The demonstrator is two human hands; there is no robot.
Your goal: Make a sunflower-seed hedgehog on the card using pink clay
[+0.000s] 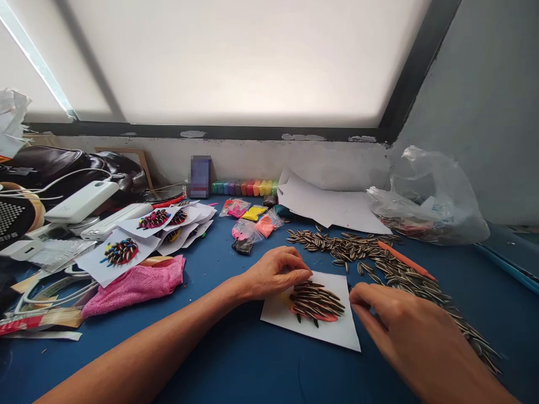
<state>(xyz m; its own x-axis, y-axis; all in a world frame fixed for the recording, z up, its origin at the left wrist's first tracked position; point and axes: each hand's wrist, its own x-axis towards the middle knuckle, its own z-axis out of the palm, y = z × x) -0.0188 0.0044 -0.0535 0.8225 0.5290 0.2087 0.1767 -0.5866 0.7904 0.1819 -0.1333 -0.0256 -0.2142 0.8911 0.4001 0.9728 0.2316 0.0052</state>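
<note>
A white paper card (337, 338) lies on the blue table, bearing a hedgehog-like figure (318, 303) of striped sunflower seeds pressed onto pink and yellow clay. My left hand (275, 272) rests over the card's upper left edge, fingers curled and thumb bent toward the figure, steadying the card; its fingertips are partly hidden. Just off the card's right edge, my right hand (400, 320) is closed in a pinch, and whatever lies between thumb and forefinger is too small to make out. Loose sunflower seeds (404, 275) spread behind and beyond the right hand.
An orange stick-like tool (407, 261) lies on the seeds. Behind are clay packets (255, 213), white sheets (324, 205) and a plastic bag (433, 207). To the left are finished-looking seed cards (92, 262), a pink cloth (138, 285), white power banks (82, 202) and cables.
</note>
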